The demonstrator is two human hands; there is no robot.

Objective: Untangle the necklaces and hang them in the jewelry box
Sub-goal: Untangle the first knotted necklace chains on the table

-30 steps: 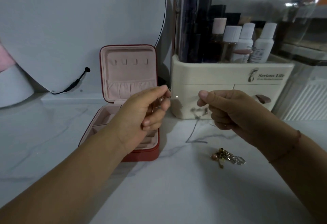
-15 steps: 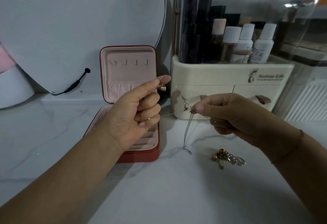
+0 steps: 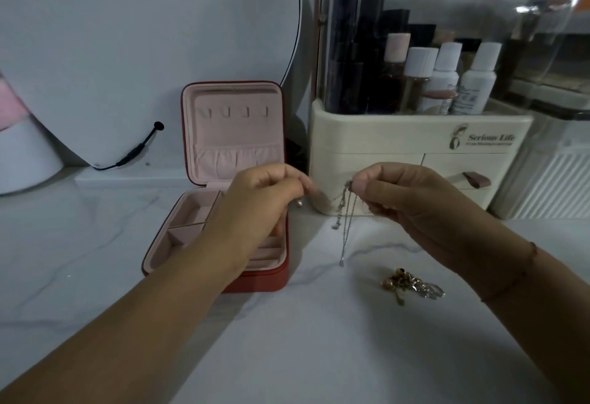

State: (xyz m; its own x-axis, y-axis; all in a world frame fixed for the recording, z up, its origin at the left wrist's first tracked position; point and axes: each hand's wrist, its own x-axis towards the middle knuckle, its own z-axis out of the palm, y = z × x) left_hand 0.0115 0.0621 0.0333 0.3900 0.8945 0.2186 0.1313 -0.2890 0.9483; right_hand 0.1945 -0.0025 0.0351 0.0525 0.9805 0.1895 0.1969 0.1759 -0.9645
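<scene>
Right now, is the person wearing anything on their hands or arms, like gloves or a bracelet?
No gloves: the left hand and right hand are bare, with no sleeves showing. A thin cord bracelet circles the right wrist.

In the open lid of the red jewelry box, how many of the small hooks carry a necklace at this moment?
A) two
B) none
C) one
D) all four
B: all four hooks in the lid are bare; the right hand pinches the silver chain, the left hand holds a bead pendant by its chain, and a tangled pile lies on the table.
</scene>
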